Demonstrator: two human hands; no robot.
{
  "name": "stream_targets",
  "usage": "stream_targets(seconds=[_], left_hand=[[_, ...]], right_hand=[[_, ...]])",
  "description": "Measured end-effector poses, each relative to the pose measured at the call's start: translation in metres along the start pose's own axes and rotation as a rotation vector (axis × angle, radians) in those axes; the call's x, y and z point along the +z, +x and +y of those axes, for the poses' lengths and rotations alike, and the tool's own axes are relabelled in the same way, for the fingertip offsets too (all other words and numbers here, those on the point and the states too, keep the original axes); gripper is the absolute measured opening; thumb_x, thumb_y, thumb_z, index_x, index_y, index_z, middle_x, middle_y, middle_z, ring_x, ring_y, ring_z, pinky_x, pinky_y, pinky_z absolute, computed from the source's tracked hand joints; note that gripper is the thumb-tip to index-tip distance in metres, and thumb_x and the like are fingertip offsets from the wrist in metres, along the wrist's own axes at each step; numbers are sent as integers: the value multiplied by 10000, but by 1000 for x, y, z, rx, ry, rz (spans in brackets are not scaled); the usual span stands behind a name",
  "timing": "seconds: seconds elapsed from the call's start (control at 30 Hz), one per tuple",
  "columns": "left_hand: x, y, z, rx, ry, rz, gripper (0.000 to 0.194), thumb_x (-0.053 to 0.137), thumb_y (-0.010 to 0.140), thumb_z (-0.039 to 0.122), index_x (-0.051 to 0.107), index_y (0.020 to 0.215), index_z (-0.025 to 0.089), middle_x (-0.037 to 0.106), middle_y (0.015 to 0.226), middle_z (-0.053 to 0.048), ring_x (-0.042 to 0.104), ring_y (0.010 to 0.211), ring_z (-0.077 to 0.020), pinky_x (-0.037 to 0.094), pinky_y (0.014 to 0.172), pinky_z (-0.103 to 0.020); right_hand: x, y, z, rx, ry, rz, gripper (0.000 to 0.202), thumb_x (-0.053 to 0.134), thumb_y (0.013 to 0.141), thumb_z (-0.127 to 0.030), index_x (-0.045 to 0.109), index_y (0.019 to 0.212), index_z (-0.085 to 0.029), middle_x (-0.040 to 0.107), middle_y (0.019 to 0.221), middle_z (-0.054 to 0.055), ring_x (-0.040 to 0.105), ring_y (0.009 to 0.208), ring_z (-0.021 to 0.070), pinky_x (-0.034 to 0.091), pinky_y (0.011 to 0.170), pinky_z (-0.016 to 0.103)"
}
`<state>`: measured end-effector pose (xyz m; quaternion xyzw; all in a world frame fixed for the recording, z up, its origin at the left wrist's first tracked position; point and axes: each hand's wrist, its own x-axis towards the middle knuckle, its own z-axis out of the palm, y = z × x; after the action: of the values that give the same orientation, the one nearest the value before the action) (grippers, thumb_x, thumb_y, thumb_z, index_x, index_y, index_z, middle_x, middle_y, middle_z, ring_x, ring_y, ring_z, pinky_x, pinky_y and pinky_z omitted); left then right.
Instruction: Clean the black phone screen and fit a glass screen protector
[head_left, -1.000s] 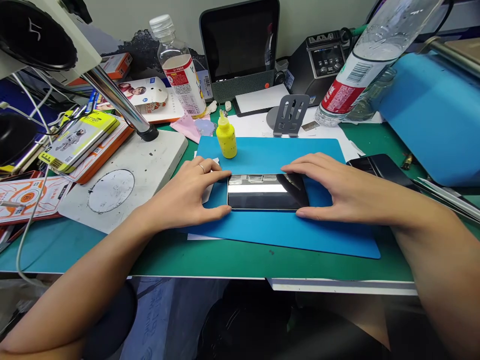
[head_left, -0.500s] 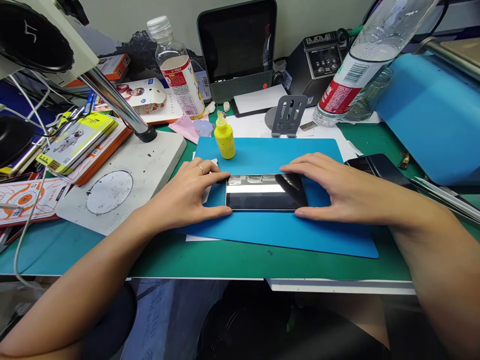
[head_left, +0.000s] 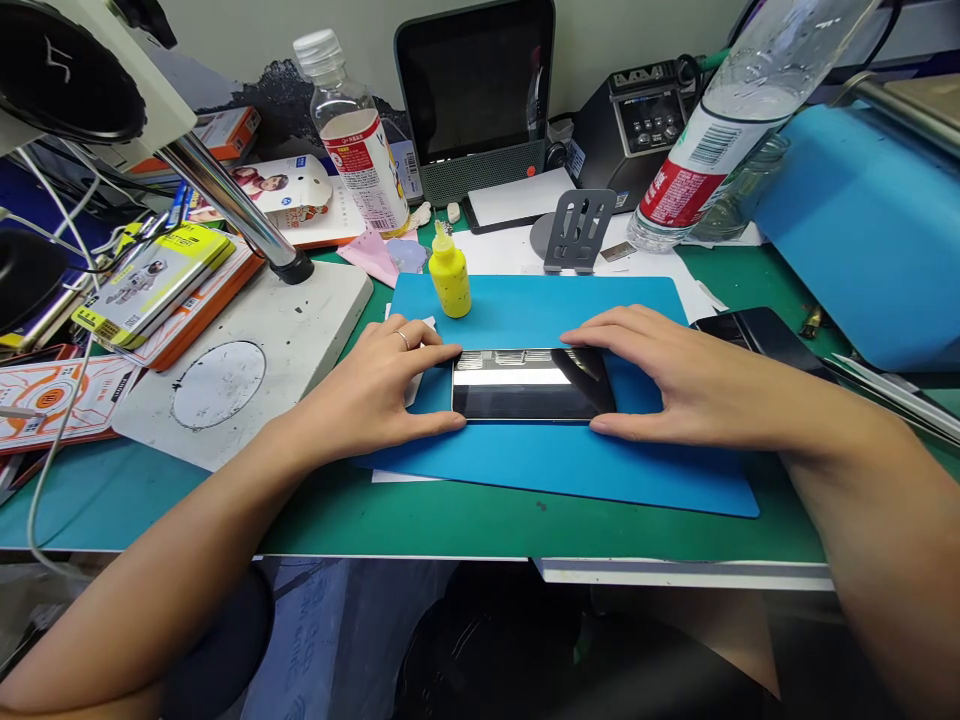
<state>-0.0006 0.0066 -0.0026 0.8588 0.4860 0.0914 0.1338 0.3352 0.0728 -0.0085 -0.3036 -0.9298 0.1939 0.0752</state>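
A dark, glossy phone (head_left: 533, 386) lies flat and lengthwise on the blue mat (head_left: 555, 465), its screen reflecting a bright band. My left hand (head_left: 375, 385) grips its left end, with the thumb at the near corner and fingers at the far corner. At the right end, my right hand (head_left: 667, 380) holds the phone the same way, fingertips on the far edge and thumb on the near edge. Just beyond the phone, a small yellow bottle (head_left: 450, 277) stands upright on the mat.
A grey metal stand (head_left: 579, 232) and two plastic bottles (head_left: 364, 160) are at the back. To the left is a white lamp base (head_left: 225, 375) beside stacked boxes (head_left: 154, 285). Another dark phone (head_left: 757, 332) lies behind my right wrist. The table's front edge runs below my hands.
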Motion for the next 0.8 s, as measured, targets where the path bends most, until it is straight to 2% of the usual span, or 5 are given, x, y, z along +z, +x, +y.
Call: stream_targets(seconds=[0.23,0.4,0.63,0.73,0.8], left_hand=[[1,0,-2,18,3,5,657,675,877,631,636,1363,190,639,1226,-117,555,1083,-309,426,998,-499],[1,0,-3,20,1,10,665,699,862,628,636,1367,201,639,1224,-116,552,1087,-314,425,1000,-508],[2,0,-3,19,12,11,698,679,863,666,635,1372,190,642,1231,-117,550,1093,-312,419,1008,-498],[2,0,-3,9,-14,21,785,613,847,768,648,1366,180,641,1231,-129,542,1090,-317,407,1016,-509],[2,-1,-4,-5,-97,61,895,419,873,861,621,1412,175,644,1215,-138,536,1067,-310,400,1014,-519]], right_hand=[[2,0,2,8,-15,-16,795,718,791,-633,534,1461,-245,625,1365,157,592,1218,418,532,951,572],[1,0,1,7,-3,-7,824,726,781,-653,514,1474,-263,620,1372,159,590,1221,420,529,957,584],[-1,2,-3,33,5,8,777,687,816,-649,548,1451,-223,641,1360,167,604,1196,416,526,942,545],[0,3,-1,54,14,12,683,607,889,-624,566,1435,-216,660,1331,166,620,1167,400,527,911,520],[2,4,1,64,22,26,620,539,940,-591,579,1425,-207,671,1312,167,624,1157,392,517,913,519]])
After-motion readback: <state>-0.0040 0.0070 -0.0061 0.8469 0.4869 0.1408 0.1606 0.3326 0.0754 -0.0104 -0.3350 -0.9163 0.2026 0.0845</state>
